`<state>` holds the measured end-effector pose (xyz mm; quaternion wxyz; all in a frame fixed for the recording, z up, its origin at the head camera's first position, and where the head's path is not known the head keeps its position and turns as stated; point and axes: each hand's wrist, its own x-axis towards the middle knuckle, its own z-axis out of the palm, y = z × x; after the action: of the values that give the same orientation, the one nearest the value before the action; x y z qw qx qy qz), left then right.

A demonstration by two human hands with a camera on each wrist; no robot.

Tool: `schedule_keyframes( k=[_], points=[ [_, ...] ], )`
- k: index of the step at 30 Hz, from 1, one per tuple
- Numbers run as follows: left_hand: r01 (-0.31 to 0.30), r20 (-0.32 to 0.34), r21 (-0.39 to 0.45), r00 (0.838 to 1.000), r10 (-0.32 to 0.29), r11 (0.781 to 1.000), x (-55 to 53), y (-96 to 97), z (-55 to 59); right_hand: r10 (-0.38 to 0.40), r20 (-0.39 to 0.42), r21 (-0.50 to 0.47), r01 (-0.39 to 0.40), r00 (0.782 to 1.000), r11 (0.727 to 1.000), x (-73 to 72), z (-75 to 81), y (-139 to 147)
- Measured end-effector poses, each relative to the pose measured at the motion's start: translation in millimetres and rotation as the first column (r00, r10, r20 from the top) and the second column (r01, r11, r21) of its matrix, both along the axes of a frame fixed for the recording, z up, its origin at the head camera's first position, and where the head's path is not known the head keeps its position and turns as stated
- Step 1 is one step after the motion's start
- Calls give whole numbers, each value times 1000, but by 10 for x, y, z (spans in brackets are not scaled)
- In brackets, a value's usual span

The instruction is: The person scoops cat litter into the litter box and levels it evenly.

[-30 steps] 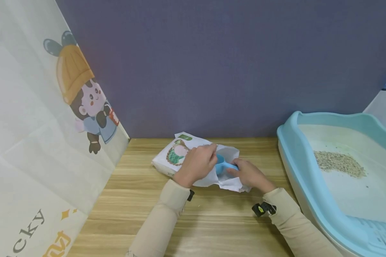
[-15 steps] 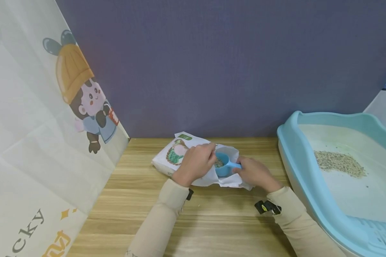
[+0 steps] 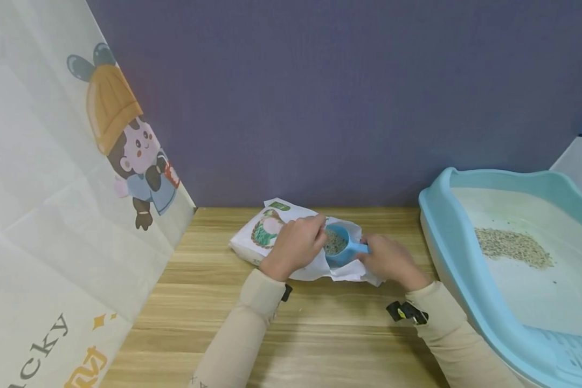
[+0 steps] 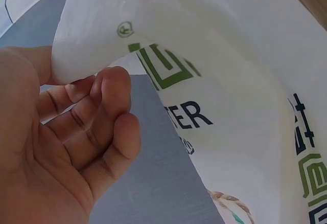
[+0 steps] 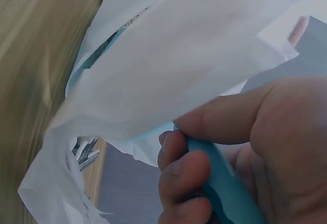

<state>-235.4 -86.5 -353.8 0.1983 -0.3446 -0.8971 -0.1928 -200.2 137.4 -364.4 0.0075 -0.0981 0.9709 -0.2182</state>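
A white printed bag (image 3: 244, 240) of litter lies on its side on the wooden table, its torn mouth facing right. My left hand (image 3: 296, 245) pinches the upper edge of that mouth between thumb and fingers; the left wrist view shows the lifted bag film (image 4: 204, 70). With my right hand (image 3: 390, 260) I grip the handle of a blue scoop (image 3: 353, 248), whose cup sits in the bag's mouth and holds grey-brown pellets (image 3: 335, 243). In the right wrist view the bag's flap covers most of the cup, while the blue handle (image 5: 225, 183) shows in my curled fingers.
A large blue-and-white litter box (image 3: 485, 285) stands at the right, with a patch of pellets (image 3: 514, 247) on its floor. Behind the wooden table (image 3: 213, 302) rises a dark blue panel (image 3: 320, 108). A white printed sheet (image 3: 53, 188) borders the left side.
My right hand has drawn the scoop slightly to the right, toward the bag's opening, and the pellets in its cup have come into view. The left hand has stayed nearly still.
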Motion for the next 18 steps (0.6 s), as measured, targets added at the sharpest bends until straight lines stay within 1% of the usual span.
schedule_keyframes(
  k=[7,18],
  points=[
    [1,-2,-6,1000,-1,1000,1,-4,-4,-20,29,7,20,999,1000,28,58,2],
    [0,3,9,1000,0,1000,-5,-35,8,-26,29,21,25,999,999,47,107,26]
  ],
)
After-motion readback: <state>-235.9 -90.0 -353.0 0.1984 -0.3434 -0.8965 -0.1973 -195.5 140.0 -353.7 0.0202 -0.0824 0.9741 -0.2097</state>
